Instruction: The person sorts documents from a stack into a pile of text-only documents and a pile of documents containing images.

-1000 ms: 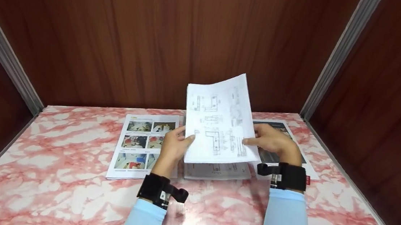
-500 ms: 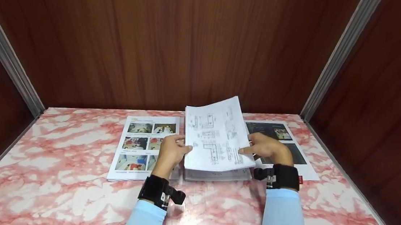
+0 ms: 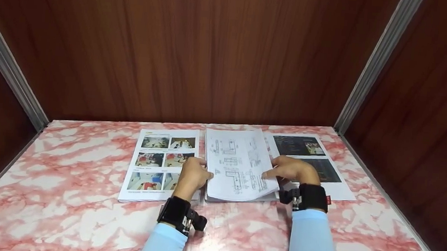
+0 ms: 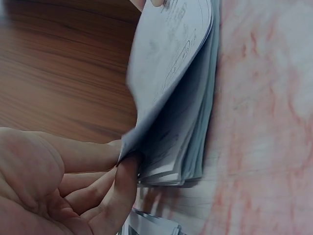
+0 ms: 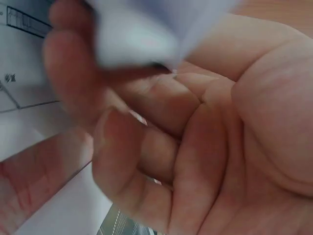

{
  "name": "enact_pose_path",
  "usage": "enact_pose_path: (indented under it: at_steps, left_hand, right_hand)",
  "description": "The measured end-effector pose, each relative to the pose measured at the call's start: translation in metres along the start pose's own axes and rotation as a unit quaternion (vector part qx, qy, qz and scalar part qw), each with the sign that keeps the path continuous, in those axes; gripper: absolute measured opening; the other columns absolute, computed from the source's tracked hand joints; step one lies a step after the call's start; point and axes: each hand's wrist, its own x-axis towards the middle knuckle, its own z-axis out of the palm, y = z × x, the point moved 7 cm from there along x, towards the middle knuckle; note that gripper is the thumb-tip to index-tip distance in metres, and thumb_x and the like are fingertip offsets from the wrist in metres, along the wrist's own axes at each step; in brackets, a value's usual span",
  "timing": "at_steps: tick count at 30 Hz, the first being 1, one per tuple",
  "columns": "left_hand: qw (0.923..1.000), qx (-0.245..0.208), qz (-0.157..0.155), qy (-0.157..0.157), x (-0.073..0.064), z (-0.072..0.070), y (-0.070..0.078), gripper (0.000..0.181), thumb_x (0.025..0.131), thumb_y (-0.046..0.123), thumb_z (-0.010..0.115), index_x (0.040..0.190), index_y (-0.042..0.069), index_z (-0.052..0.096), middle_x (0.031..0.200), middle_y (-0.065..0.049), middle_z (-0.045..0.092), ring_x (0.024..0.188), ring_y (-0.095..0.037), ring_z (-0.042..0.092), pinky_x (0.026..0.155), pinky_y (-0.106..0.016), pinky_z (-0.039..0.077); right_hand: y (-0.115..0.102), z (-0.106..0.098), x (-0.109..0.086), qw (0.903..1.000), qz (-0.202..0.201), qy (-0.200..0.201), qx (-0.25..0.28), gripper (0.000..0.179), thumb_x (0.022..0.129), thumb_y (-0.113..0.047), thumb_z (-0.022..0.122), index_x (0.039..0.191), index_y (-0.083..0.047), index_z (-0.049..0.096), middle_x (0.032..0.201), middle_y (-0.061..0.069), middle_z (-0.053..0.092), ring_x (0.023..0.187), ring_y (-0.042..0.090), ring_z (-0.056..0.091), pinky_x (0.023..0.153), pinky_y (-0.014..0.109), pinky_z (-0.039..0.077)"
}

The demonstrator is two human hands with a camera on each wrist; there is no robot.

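Observation:
Sheets of paper [image 3: 236, 163] printed with line drawings lie bent just over a thicker paper stack [image 4: 208, 98] in the middle of the table. My left hand [image 3: 194, 174] pinches their left edge between thumb and fingers, as the left wrist view also shows with the hand [image 4: 83, 181] at the sheet's corner. On the other side my right hand [image 3: 293, 170] pinches the right edge near its lower corner. Close up in the right wrist view, the paper [image 5: 142, 36] passes between thumb and curled fingers [image 5: 117, 152]. A gap shows between the held sheets and the stack below.
A stack of photo-printed pages [image 3: 131, 182] lies to the left, partly under my left forearm. At the right rests a page with dark printed pictures [image 3: 343, 190]. Wooden panels [image 3: 221, 52] rise behind and beside the red-and-white marbled table [image 3: 60, 192].
Both hands have lowered the held sheets from above the table down onto the middle stack. The sheets have tipped from raised to nearly flat. The side pages have stayed put.

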Motion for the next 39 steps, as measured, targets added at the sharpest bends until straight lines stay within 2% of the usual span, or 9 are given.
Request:
enact_pose_path:
  at_steps: [4, 9, 12, 17, 19, 22, 26, 31, 39]
  left_hand:
    - [1.0, 0.004, -0.001, 0.007, 0.0, -0.002, -0.001, 0.046, 0.072, 0.002, 0.078, 0.116, -0.003, 0.068, 0.101, -0.015, 0.07, 0.096, -0.029, 0.064, 0.087, -0.039, 0.05]
    - [1.0, 0.002, -0.006, 0.005, 0.0, -0.003, -0.002, 0.045, 0.072, 0.002, 0.078, 0.116, -0.002, 0.068, 0.1, -0.014, 0.07, 0.093, -0.026, 0.064, 0.084, -0.038, 0.05]
    - [1.0, 0.003, -0.001, 0.004, -0.002, -0.003, -0.001, 0.042, 0.071, 0.0, 0.077, 0.113, -0.002, 0.07, 0.094, -0.012, 0.07, 0.088, -0.024, 0.063, 0.081, -0.037, 0.051]
    - [0.9993, 0.034, 0.012, 0.01, -0.003, -0.006, 0.003, 0.028, 0.072, 0.005, 0.078, 0.098, -0.003, 0.073, 0.082, -0.009, 0.066, 0.079, -0.024, 0.06, 0.075, -0.037, 0.05]
    - [0.9986, 0.05, 0.012, 0.011, -0.004, -0.006, 0.006, 0.027, 0.075, 0.011, 0.079, 0.097, -0.004, 0.072, 0.086, -0.012, 0.067, 0.081, -0.026, 0.061, 0.077, -0.039, 0.05]
    - [0.9984, 0.055, 0.011, 0.002, -0.004, -0.003, 0.008, 0.038, 0.078, 0.017, 0.079, 0.106, -0.006, 0.069, 0.101, -0.018, 0.068, 0.094, -0.03, 0.063, 0.087, -0.041, 0.049]
    - [0.9988, 0.046, 0.014, -0.004, -0.004, 0.001, 0.01, 0.049, 0.079, 0.018, 0.077, 0.117, -0.01, 0.063, 0.116, -0.024, 0.063, 0.108, -0.036, 0.06, 0.094, -0.042, 0.047]
    - [0.9994, 0.031, 0.017, -0.002, -0.004, 0.003, 0.01, 0.051, 0.081, 0.018, 0.075, 0.119, -0.012, 0.06, 0.118, -0.026, 0.062, 0.11, -0.037, 0.059, 0.096, -0.043, 0.046]
    - [0.9995, 0.022, 0.019, -0.01, -0.003, 0.004, 0.011, 0.054, 0.081, 0.018, 0.074, 0.122, -0.013, 0.058, 0.12, -0.027, 0.061, 0.112, -0.037, 0.058, 0.098, -0.044, 0.044]
  right_hand:
    - [0.004, 0.0, 0.0, 0.9998, 0.017, 0.006, 0.003, 0.029, 0.09, -0.023, 0.064, 0.105, 0.001, 0.063, 0.088, 0.008, 0.065, 0.075, 0.019, 0.061, 0.072, 0.036, 0.052]
    - [0.004, -0.004, -0.001, 0.9994, 0.007, 0.03, -0.015, 0.021, 0.089, -0.017, 0.063, 0.102, 0.0, 0.059, 0.073, 0.003, 0.052, 0.062, 0.017, 0.047, 0.058, 0.03, 0.041]
    - [0.005, -0.006, -0.002, 0.9989, 0.004, 0.046, -0.006, 0.026, 0.089, -0.015, 0.062, 0.11, 0.001, 0.056, 0.076, 0.004, 0.051, 0.065, 0.017, 0.047, 0.06, 0.031, 0.04]
    - [0.004, -0.011, -0.002, 0.9972, -0.001, 0.075, -0.007, 0.039, 0.091, -0.014, 0.06, 0.126, 0.0, 0.052, 0.09, 0.009, 0.059, 0.072, 0.02, 0.054, 0.062, 0.032, 0.045]
    - [0.004, -0.013, -0.001, 0.9963, -0.007, 0.085, -0.01, 0.04, 0.091, -0.014, 0.059, 0.128, 0.0, 0.051, 0.09, 0.011, 0.061, 0.069, 0.021, 0.054, 0.059, 0.031, 0.043]
    - [0.004, -0.014, -0.001, 0.9956, -0.014, 0.092, 0.005, 0.04, 0.092, -0.013, 0.058, 0.129, 0.002, 0.051, 0.09, 0.013, 0.063, 0.067, 0.022, 0.055, 0.056, 0.031, 0.042]
    - [0.005, -0.014, -0.001, 0.9951, -0.017, 0.093, 0.03, 0.035, 0.095, -0.011, 0.056, 0.125, 0.007, 0.054, 0.091, 0.017, 0.064, 0.076, 0.025, 0.058, 0.065, 0.035, 0.048]
    - [0.002, -0.014, -0.001, 0.9941, -0.025, 0.092, 0.051, 0.032, 0.095, -0.01, 0.056, 0.12, 0.009, 0.055, 0.095, 0.019, 0.062, 0.086, 0.028, 0.059, 0.081, 0.043, 0.052]
    - [0.002, -0.014, -0.004, 0.9929, -0.014, 0.088, 0.079, 0.036, 0.095, -0.01, 0.057, 0.125, 0.009, 0.051, 0.1, 0.02, 0.061, 0.091, 0.029, 0.06, 0.086, 0.045, 0.051]
